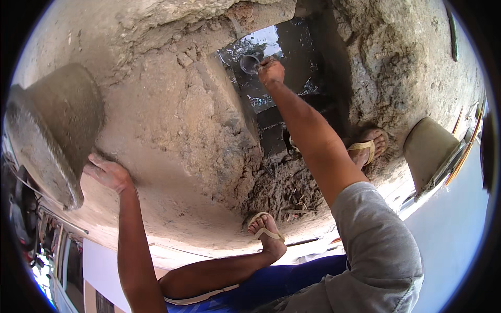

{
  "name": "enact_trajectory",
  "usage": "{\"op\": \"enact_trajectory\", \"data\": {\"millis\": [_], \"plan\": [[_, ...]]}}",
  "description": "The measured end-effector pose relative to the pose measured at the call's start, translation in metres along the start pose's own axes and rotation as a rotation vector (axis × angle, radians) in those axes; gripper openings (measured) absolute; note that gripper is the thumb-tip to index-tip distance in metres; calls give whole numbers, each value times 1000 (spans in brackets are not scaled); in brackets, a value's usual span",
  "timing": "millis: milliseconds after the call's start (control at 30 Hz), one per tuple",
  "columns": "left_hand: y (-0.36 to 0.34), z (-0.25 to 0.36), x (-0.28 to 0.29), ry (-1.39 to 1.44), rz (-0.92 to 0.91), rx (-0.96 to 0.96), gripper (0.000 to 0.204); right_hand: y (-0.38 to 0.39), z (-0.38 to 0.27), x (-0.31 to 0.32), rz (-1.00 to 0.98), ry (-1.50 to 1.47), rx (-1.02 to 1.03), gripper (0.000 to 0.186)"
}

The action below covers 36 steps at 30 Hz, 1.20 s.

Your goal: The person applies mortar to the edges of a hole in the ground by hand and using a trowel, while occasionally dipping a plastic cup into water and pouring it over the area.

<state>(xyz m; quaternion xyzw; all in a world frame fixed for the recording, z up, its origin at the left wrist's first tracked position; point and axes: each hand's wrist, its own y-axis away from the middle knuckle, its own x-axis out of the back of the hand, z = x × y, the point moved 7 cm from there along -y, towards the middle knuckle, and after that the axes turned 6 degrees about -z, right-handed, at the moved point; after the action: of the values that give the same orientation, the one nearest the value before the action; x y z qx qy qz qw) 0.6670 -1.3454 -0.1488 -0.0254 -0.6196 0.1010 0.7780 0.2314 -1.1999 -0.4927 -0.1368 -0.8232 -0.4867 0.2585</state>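
Two sandalled feet stand near the wet trench; far off, right hand (pixel 271 70) grips one small grey metal cup (pixel 249 63) over water; left hand (pixel 108 173) rests flat, open, beside one concrete tub (pixel 57 125).

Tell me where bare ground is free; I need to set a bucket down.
Free: the broad dusty concrete slab between the grey cement pot, steadied by the left hand, and the trench. Crowded: the wet trench, where the right hand dips a metal cup, and the rubble pile by the feet.

Mud pile (pixel 284 190), 2 sandals (pixel 266 225), tan block (pixel 428 148).
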Motion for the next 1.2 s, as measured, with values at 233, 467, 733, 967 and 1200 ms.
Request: {"op": "enact_trajectory", "data": {"millis": [233, 467, 733, 967, 1200], "plan": [[1, 5, -13, 113, -105, -44, 63, -30, -19, -7, 125, 113, 141, 18], [9, -23, -21, 137, -179, 10, 59, -58, -55, -45, -46, 453, 279, 25], [14, -39, -14, 161, -194, 81, 68, -42, -51, -83, -301, 715, 398, 32], [14, -57, -15, 64, -251, 23, 63, -31, -19, -84, -378, 832, 528, 31], [12, -43, -17, 81, -226, 82, 61, -18, 27, -84, -412, 847, 557, 33]]}}
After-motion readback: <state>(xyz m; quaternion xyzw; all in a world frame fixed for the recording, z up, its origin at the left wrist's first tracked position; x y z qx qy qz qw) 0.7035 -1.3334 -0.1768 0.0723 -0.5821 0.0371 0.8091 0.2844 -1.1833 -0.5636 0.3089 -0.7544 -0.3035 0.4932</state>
